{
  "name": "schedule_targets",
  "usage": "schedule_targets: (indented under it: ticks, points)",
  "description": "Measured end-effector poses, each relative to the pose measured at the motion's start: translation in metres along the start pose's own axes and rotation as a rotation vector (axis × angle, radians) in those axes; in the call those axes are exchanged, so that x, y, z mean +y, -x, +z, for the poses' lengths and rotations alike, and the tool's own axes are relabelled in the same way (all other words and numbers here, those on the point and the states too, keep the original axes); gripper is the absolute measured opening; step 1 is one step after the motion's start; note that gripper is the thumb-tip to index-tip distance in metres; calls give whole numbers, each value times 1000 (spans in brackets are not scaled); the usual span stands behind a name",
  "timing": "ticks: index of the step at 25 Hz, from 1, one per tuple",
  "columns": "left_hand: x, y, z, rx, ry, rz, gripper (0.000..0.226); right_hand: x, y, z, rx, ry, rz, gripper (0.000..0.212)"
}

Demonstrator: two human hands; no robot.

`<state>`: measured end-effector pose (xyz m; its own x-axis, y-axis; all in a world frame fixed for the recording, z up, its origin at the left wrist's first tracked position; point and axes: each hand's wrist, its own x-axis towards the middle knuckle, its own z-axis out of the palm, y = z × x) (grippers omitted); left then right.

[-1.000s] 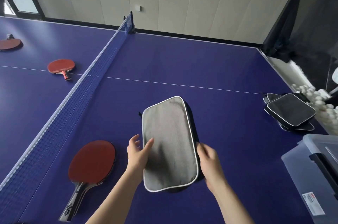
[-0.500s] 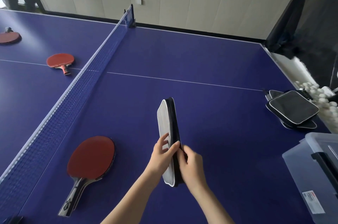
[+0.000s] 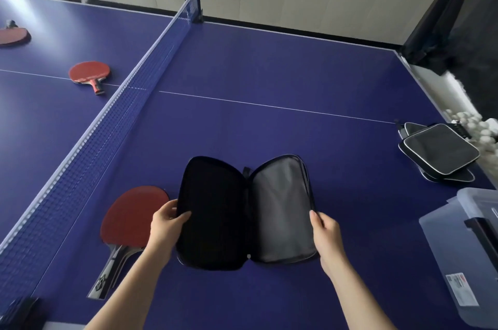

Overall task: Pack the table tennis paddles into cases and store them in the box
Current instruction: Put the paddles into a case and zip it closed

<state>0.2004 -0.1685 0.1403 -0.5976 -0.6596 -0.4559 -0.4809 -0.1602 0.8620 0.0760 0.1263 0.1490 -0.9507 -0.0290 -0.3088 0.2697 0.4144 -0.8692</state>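
A paddle case lies spread open like a book on the blue table, its left half black inside and its right half grey. My left hand pinches the left half's edge, and my right hand pinches the right half's edge. A red paddle lies just left of the case, handle toward me, partly under my left wrist. A clear plastic box stands at the table's right edge.
The net runs along the left of the case. Beyond it lie two more red paddles. Stacked black cases sit at the right edge, with white balls behind them. A person stands at the far left.
The case, held upright and closed on its edge half a second ago, has been spread open flat; my hands have moved apart to its outer edges.
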Motion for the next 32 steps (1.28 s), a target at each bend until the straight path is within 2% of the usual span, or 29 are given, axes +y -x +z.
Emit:
schedule_targets:
  ticks: [3, 8, 12, 15, 16, 18, 20, 23, 25, 27, 32]
  points:
    - [-18, -13, -8, 38, 32, -54, 29, 20, -5, -13, 16, -26, 144, 45]
    - [-37, -23, -6, 37, 66, -124, 29, 49, -12, -25, 34, 90, 251, 43]
    - [-54, -26, 5, 61, -54, -145, 32, 72, -18, -26, 33, 130, 297, 42]
    - [-59, -23, 8, 87, -241, -106, 39, 79, -18, -26, 42, 144, 325, 22]
    - [-61, -22, 11, 88, -318, -57, 44, 81, -17, -24, 44, 161, 321, 22]
    - [-64, -16, 20, 84, -513, 79, 61, 85, -15, -22, 70, 270, 209, 34]
    - [-67, -7, 33, 51, -799, 231, 80, 87, -13, -15, 88, 514, -47, 48]
    - [-73, 3, 58, -150, -1119, 353, 98, 80, -13, 4, -133, 877, -299, 64]
    - [-78, 5, 72, -258, -1222, 340, 103, 79, -17, 20, -303, 1046, -366, 68]
    - [-80, 3, 76, -299, -1289, 313, 104, 80, -20, 29, -407, 1142, -375, 70]
    - [-82, -4, 68, -298, -1306, 287, 106, 84, -27, 25, -452, 1188, -372, 69]
